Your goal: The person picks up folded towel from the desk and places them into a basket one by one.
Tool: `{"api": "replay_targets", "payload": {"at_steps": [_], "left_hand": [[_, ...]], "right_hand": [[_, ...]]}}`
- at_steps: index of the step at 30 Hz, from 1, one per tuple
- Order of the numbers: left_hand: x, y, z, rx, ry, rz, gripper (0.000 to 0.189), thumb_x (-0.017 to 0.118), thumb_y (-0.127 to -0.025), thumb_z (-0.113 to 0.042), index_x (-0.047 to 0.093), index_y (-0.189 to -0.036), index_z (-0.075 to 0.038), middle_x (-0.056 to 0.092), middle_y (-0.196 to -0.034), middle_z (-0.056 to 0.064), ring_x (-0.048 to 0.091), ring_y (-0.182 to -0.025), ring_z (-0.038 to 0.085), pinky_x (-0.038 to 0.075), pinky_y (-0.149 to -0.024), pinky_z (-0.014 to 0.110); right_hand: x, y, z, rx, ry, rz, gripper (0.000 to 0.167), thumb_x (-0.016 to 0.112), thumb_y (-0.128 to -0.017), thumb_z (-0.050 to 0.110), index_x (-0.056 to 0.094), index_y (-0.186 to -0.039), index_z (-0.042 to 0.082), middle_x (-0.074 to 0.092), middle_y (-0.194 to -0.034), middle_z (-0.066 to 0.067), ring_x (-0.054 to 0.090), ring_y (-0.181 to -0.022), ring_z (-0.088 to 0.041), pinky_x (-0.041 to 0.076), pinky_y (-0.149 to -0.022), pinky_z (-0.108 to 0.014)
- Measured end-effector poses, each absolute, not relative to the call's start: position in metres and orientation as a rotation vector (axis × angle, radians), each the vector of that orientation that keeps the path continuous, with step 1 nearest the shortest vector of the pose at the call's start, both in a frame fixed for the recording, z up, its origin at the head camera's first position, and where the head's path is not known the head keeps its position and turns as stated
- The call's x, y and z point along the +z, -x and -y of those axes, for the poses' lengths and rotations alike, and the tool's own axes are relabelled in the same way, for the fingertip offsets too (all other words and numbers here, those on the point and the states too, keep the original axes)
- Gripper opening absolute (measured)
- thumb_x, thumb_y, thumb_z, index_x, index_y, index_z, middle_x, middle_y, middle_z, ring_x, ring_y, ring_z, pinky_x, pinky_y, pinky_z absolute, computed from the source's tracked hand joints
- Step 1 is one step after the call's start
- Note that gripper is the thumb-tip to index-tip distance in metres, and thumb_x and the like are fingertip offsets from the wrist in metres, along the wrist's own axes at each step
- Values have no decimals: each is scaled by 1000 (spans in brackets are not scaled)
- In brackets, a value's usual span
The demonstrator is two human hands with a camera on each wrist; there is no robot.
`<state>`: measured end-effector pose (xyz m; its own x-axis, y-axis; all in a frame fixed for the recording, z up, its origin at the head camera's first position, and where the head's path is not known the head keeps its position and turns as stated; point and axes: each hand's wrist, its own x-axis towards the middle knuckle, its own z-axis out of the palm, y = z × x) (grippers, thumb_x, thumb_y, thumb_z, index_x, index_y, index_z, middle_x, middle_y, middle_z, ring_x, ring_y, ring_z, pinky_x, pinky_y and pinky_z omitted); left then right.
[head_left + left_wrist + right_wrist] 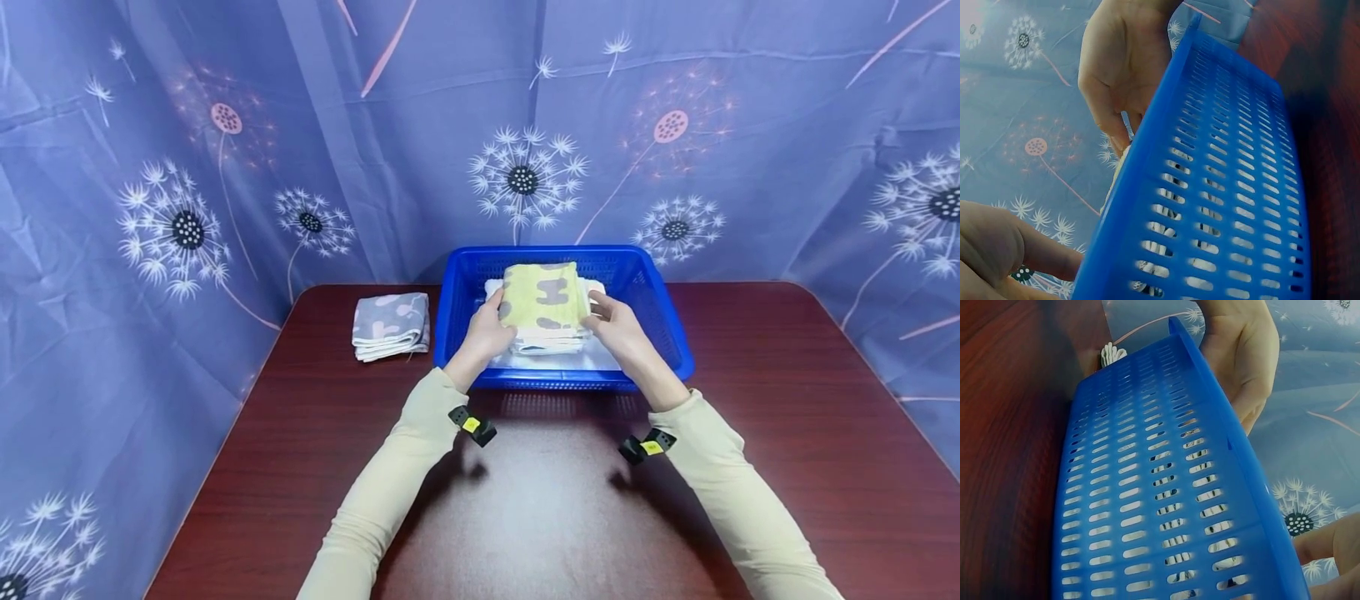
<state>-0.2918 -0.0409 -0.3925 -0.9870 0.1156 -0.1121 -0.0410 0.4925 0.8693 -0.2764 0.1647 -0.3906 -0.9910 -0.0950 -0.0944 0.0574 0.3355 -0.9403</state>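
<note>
A folded yellow towel (pixel 542 298) with grey-brown patches lies over other folded white-edged cloth inside the blue basket (pixel 564 377). My left hand (pixel 486 335) grips the towel's left side, its thumb by the front left corner. On the opposite side, my right hand (pixel 621 332) holds the right edge, thumb low and fingers bent above it. Both wrist views look at the slotted front wall of the basket, with the left hand (pixel 991 253) and right hand (pixel 1335 550) reaching over the rim; their fingertips are hidden there.
A folded grey towel (pixel 392 323) with pink shapes lies left of the basket on the dark red wooden table (pixel 315 467). A blue dandelion-print curtain (pixel 420 150) hangs behind the table and along both sides, close to the basket's back.
</note>
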Motion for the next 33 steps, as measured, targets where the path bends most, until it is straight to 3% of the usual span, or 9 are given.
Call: {"api": "replay_targets", "payload": {"at_steps": [5, 7, 12, 19, 25, 29, 33], "left_hand": [[-392, 289, 42, 1500, -74, -2611, 75, 54, -82, 7, 28, -152, -6, 39, -151, 18, 36, -140, 29, 42, -103, 40], [-392, 288, 44, 1514, -80, -2607, 76, 55, -81, 8, 30, -151, -6, 45, -146, 20, 41, -136, 29, 42, -104, 41], [-393, 285, 49, 1492, -83, -2633, 66, 54, -82, 8, 40, -146, -5, 61, -127, 22, 59, -117, 29, 51, -91, 39], [-394, 280, 58, 1331, -115, -2769, 48, 57, -88, -4, 51, -136, -2, 69, -112, 20, 64, -108, 31, 53, -87, 41], [-393, 272, 66, 1287, -197, -2838, 33, 55, -91, -10, 63, -122, -3, 72, -101, 16, 67, -95, 28, 54, -80, 40], [-393, 266, 71, 1288, -234, -2966, 25, 54, -89, -9, 70, -108, -4, 72, -85, 11, 63, -77, 24, 52, -70, 37], [-395, 262, 77, 1350, -234, -3050, 22, 52, -93, -14, 72, -96, -5, 69, -77, 7, 61, -71, 21, 47, -63, 31]], "right_hand": [[-391, 273, -168, -1741, 56, -2475, 65, 49, -93, 9, 22, -150, -6, 33, -149, -33, 33, -138, -40, 32, -113, -48], [-389, 272, -167, -1722, 30, -2464, 63, 46, -94, 6, 21, -151, -5, 31, -150, -31, 31, -140, -41, 29, -114, -51], [-385, 268, -168, -1647, -13, -2490, 60, 45, -97, 7, 20, -151, -3, 33, -149, -31, 32, -140, -40, 30, -114, -50], [-385, 260, -173, -1568, -7, -2593, 56, 42, -99, 9, 23, -149, -6, 45, -140, -32, 47, -129, -40, 42, -106, -47], [-383, 250, -183, -1435, 32, -2729, 44, 42, -101, 13, 42, -139, -8, 61, -123, -30, 62, -111, -38, 52, -93, -43], [-383, 248, -191, -1351, 61, -2853, 37, 44, -99, 14, 56, -128, -5, 68, -111, -26, 68, -100, -35, 57, -79, -30], [-387, 246, -198, -1332, 83, -2968, 32, 46, -97, 12, 62, -120, -4, 71, -104, -24, 70, -93, -35, 50, -67, -14]]}}
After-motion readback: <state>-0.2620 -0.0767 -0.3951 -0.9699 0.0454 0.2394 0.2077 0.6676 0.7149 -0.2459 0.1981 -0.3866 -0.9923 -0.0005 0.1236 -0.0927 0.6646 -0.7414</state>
